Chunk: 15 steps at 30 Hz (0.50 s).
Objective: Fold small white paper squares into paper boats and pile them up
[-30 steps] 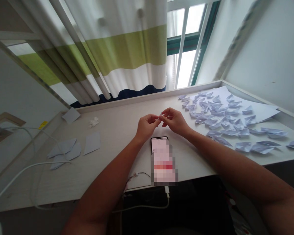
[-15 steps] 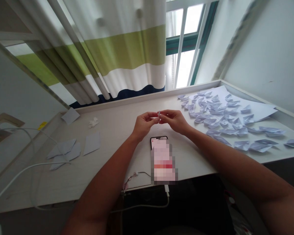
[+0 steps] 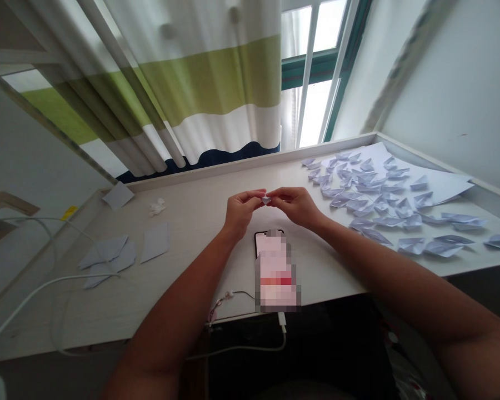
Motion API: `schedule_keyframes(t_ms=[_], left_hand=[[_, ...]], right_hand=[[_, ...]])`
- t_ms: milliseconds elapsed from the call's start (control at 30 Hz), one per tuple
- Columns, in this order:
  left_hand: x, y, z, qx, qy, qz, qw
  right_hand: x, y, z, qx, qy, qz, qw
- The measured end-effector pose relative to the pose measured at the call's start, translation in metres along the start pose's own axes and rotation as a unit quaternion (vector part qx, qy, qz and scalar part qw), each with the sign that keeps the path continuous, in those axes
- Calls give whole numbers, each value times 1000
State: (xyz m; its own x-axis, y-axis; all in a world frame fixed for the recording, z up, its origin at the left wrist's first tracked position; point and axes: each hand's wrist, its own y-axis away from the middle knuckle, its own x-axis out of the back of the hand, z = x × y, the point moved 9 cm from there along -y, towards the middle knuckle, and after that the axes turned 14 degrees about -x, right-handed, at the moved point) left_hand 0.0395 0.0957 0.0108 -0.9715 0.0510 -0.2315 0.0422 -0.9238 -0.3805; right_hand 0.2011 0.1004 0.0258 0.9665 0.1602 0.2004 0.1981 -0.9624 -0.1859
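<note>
A small folded piece of white paper point(image 3: 266, 200) is pinched between my two hands above the middle of the desk. My left hand point(image 3: 242, 212) grips its left side with thumb and fingertips. On the opposite side, my right hand point(image 3: 294, 205) pinches it the same way. Most of the paper is hidden by the fingers; a small pointed part shows between them. Below the hands lies a phone point(image 3: 273, 266), its screen blurred, with a white charging cable point(image 3: 282, 322) plugged into its lower end.
Many folded paper boats point(image 3: 375, 189) cover the desk's right side, some on a large white sheet point(image 3: 445, 180). Paper squares point(image 3: 155, 243) and stacked sheets point(image 3: 106, 258) lie at left, near a crumpled white scrap point(image 3: 156, 207). White cables point(image 3: 45, 283) cross the left edge.
The paper between my fingertips has turned, from a thin upright edge to a small pointed face. My hands have drawn slightly apart. The desk items stay where they were.
</note>
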Motion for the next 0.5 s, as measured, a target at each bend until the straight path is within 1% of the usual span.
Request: schedule_keyframes(t_ms=[100, 233, 400, 500], left_hand=[[-3, 0, 3, 2, 9, -5, 1000], [-2, -3, 6, -24, -7, -7, 1000], [-1, -4, 3, -39, -31, -24, 998], [-2, -3, 1, -39, -34, -34, 998]], right_hand=[[2, 1, -2, 7, -37, 0, 999], [4, -1, 0, 7, -99, 9, 995], [7, -5, 8, -14, -126, 28, 992], [5, -7, 11, -30, -118, 10, 993]])
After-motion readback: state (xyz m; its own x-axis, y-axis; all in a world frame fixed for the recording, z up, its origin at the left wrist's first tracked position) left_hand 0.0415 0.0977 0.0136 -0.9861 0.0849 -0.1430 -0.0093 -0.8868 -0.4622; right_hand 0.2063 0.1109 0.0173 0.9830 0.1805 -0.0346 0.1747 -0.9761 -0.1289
